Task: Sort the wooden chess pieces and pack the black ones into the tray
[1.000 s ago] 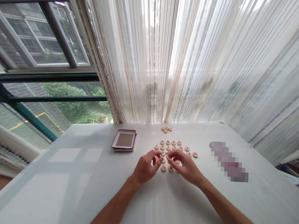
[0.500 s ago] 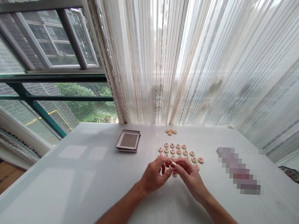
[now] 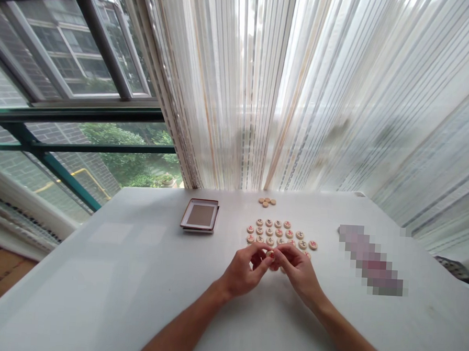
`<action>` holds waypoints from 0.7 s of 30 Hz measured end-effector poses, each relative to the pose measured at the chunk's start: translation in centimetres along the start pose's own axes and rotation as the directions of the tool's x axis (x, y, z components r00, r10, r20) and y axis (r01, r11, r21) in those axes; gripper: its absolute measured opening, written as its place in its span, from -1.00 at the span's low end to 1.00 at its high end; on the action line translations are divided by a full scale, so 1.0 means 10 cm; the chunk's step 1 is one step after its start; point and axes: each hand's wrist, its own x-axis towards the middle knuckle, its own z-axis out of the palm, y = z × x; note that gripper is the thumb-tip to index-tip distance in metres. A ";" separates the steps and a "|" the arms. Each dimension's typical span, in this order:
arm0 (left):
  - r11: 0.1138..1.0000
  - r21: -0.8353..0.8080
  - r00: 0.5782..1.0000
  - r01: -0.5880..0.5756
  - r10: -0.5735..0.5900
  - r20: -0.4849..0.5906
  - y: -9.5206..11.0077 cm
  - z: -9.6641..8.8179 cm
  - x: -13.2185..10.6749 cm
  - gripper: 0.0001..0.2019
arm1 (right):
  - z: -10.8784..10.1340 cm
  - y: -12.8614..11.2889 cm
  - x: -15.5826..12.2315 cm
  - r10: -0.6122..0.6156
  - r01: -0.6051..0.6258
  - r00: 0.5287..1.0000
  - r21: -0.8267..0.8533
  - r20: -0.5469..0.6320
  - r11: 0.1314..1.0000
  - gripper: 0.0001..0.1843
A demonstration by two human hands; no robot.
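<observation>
Between the fingertips of my left hand (image 3: 245,270) and my right hand (image 3: 298,268) is a round wooden Chinese chess piece (image 3: 270,255) with a red character on its face. Both hands are closed in a pinch on it, just above the table. Beyond my fingers lie rows of Chinese chess pieces (image 3: 270,232), face up, with red or black characters. A red-marked piece (image 3: 313,245) ends one row on the right. My hands partly cover the nearest pieces.
A shallow square box (image 3: 200,215) with a dark rim stands left of the pieces. Several blank-looking discs (image 3: 266,201) lie near the far edge of the white table (image 3: 95,283). A blurred-out long object (image 3: 371,261) is at the right. Striped curtains (image 3: 239,92) hang behind.
The held piece has been tilted so that its red character now faces me. My hands stay together in nearly the same place. The view has shifted slightly.
</observation>
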 end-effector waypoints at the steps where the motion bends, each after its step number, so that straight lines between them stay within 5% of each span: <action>1: 1.000 -0.009 1.000 -0.003 0.004 0.015 0.01 0.00 0.00 -0.73 | 0.00 0.01 0.00 -0.019 0.019 1.000 -0.015 -0.008 1.000 -0.65; 21: 0.998 -0.055 0.999 0.040 -0.039 0.019 -0.02 -0.02 -0.01 -0.73 | -0.04 0.11 -0.04 -0.187 0.192 0.979 -0.053 0.076 0.980 -0.80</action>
